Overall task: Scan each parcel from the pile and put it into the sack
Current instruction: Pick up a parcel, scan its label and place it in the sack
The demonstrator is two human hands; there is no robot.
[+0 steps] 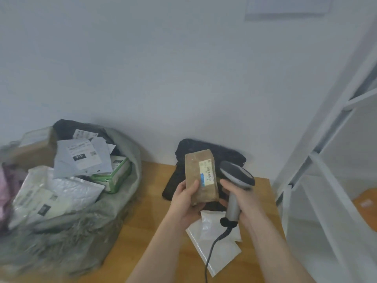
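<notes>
Parcel [201,176] in brown wrapping stands upright in the left hand [186,203], raised above the wooden surface [151,211] near the middle of the scene; the left grip is closed around its lower part, thumb across the front face, fingers behind. A pale label with a blue strip and barcodes sits on the parcel's right side, facing the camera. Just to its right the right hand [240,201] has its grip wrapped round the grey handle of a barcode scanner [236,186] — the dark head tilts toward the label and sits very close to the parcel's right edge; whether they touch cannot be told. A dark coiled cable [212,248] runs from the handle's base toward the near edge. Behind the hands a black soft package [214,152] lies on the surface against the wall, and beneath them a white plastic mailer [216,250] lies flat. To the left, a large grey-green sack [85,231] slumps open on the surface — it holds white mailers with printed labels, a green-and-white box [116,174], a brown carton [32,148] and a dark bag. White shelving [326,160] stands at the right.
</notes>
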